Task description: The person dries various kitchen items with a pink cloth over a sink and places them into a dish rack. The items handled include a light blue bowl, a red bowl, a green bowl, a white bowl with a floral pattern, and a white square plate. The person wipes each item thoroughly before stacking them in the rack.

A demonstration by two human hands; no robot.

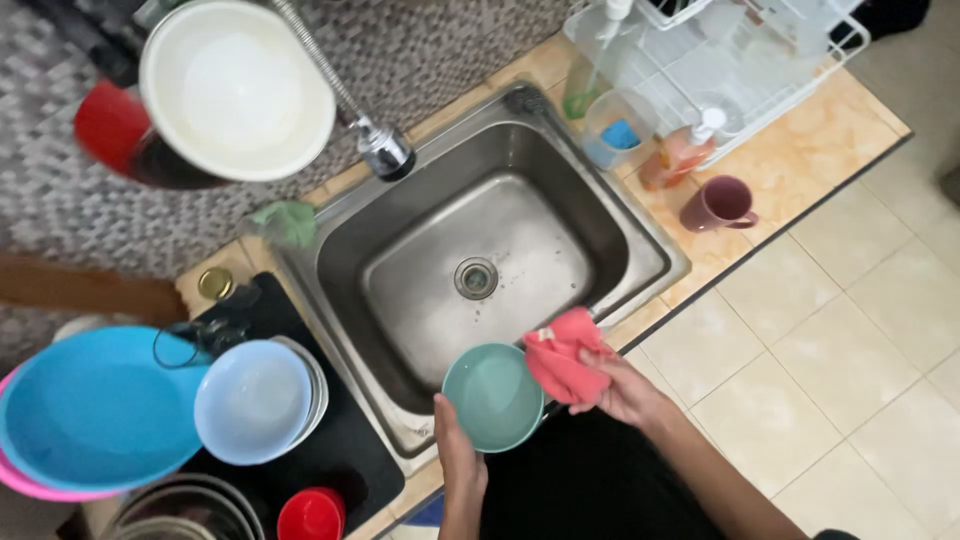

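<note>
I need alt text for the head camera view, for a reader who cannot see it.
Seen from above, a person's left hand holds a teal bowl at the front edge of a steel sink while the right hand holds a pink cloth against its rim. Blue bowls sit stacked to the left; a mauve mug and a white dish rack stand to the right.
</note>
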